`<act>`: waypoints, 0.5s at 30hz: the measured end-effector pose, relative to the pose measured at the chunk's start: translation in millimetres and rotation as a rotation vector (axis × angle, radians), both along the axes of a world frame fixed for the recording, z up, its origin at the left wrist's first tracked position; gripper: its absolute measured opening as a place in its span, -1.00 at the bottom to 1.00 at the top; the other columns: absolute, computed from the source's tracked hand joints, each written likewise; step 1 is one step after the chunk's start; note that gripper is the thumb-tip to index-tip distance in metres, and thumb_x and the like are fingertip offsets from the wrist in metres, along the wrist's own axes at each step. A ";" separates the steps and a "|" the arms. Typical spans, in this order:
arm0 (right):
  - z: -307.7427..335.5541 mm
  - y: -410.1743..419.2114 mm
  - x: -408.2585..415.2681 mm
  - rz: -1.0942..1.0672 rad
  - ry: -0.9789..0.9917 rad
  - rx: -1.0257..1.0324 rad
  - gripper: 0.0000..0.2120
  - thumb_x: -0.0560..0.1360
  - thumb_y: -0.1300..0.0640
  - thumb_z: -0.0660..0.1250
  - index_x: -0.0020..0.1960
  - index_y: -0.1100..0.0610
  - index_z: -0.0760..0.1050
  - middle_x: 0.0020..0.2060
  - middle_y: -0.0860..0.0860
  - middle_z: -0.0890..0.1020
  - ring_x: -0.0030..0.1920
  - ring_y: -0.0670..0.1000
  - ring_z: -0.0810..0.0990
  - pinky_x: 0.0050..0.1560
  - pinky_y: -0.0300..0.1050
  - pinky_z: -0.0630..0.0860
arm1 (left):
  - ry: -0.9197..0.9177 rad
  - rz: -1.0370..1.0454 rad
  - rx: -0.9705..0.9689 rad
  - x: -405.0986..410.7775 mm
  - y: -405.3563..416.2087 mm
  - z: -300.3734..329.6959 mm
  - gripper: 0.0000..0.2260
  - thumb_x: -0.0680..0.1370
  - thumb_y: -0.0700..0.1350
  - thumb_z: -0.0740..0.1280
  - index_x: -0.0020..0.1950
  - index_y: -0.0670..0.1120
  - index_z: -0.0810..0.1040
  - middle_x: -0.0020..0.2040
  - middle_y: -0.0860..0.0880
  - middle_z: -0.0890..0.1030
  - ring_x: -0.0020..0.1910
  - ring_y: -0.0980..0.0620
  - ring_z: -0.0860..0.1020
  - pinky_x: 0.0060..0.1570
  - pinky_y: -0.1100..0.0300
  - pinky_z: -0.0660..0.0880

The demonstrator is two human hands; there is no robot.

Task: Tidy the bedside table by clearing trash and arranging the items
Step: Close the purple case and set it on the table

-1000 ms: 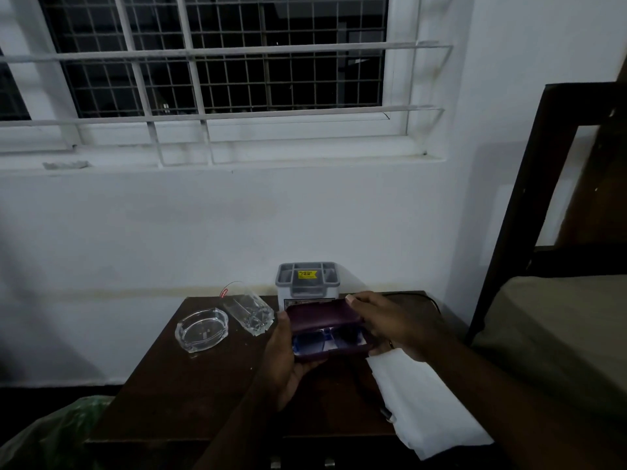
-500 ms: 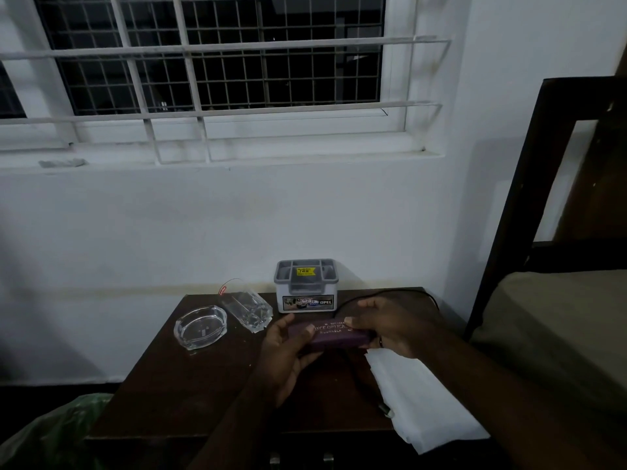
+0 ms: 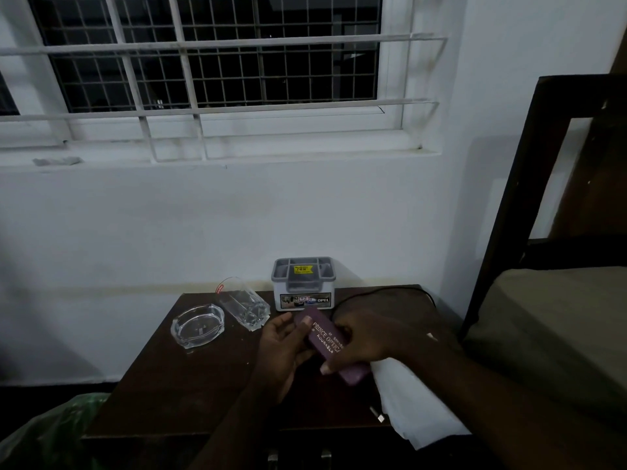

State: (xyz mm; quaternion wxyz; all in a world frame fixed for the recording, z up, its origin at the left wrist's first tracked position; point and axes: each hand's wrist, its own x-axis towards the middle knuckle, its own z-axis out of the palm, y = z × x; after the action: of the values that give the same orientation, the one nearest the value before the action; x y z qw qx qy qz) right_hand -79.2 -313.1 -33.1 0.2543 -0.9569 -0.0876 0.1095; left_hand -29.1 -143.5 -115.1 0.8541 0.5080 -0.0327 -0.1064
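Observation:
A closed purple spectacle case (image 3: 325,340) with gold lettering is held above the dark wooden bedside table (image 3: 190,385). My right hand (image 3: 366,340) grips it from the right side, fingers wrapped over its top. My left hand (image 3: 281,347) holds its left end, thumb on the lid. A glass ashtray (image 3: 197,325) sits at the table's back left. Beside it a clear drinking glass (image 3: 245,307) lies tipped on its side. A grey plastic organiser box (image 3: 303,283) stands at the back against the wall.
A white cloth (image 3: 417,405) hangs over the table's right front corner. A black cable (image 3: 380,291) runs along the back right, its plug (image 3: 378,413) near the cloth. A bed (image 3: 556,320) with dark headboard stands right. A green plastic bag (image 3: 51,435) lies lower left.
The spectacle case was open a second ago, showing its blue inside. Both hands closed it, then turned it so that it now lies diagonally.

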 end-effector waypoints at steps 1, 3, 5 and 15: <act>-3.4 4.6 -0.4 -0.038 -0.040 0.010 -0.46 0.19 -0.27 0.54 0.04 -0.03 0.53 -0.18 -0.11 0.61 -0.20 -0.11 0.57 -0.27 -0.25 0.44 | -0.005 0.009 0.008 -0.6 -0.5 0.0 -0.50 0.41 -0.15 0.48 0.27 -0.27 0.42 0.13 -0.30 0.61 0.09 -0.28 0.62 -0.11 -0.03 0.59; -6.5 10.6 -0.8 -0.087 -0.134 0.027 -0.39 0.20 -0.21 0.55 0.16 0.00 0.49 -0.10 -0.12 0.58 -0.15 -0.09 0.55 -0.27 -0.31 0.37 | -0.017 0.008 0.027 -1.2 -0.2 0.1 -0.51 0.42 -0.10 0.47 0.25 -0.27 0.43 0.12 -0.29 0.62 0.07 -0.26 0.63 -0.10 -0.02 0.59; -3.0 8.8 0.0 -0.126 -0.199 0.001 -0.46 0.26 -0.15 0.52 0.15 0.04 0.50 -0.11 -0.08 0.56 -0.20 -0.07 0.54 -0.33 -0.34 0.33 | -0.018 -0.013 0.036 -1.7 -0.1 0.7 -0.53 0.45 -0.06 0.44 0.26 -0.24 0.43 0.12 -0.26 0.63 0.06 -0.23 0.64 -0.12 0.03 0.60; -20.3 -100.7 21.9 -0.815 -0.234 -0.045 -0.31 0.25 -0.30 0.41 0.16 0.17 0.46 0.05 0.13 0.59 -0.03 0.13 0.59 0.00 0.03 0.59 | 0.018 0.013 0.068 -2.0 -2.4 -0.9 -0.76 0.58 -0.18 0.30 0.22 -0.23 0.44 0.13 -0.22 0.57 0.03 -0.20 0.65 -0.11 0.05 0.57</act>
State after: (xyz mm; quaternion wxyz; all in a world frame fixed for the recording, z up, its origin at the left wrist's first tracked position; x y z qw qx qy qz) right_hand -57.3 -413.8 -53.4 0.2441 -0.9245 0.2722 -0.1076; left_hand -31.2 -145.9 -116.0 0.8372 0.5362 -0.0183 -0.1065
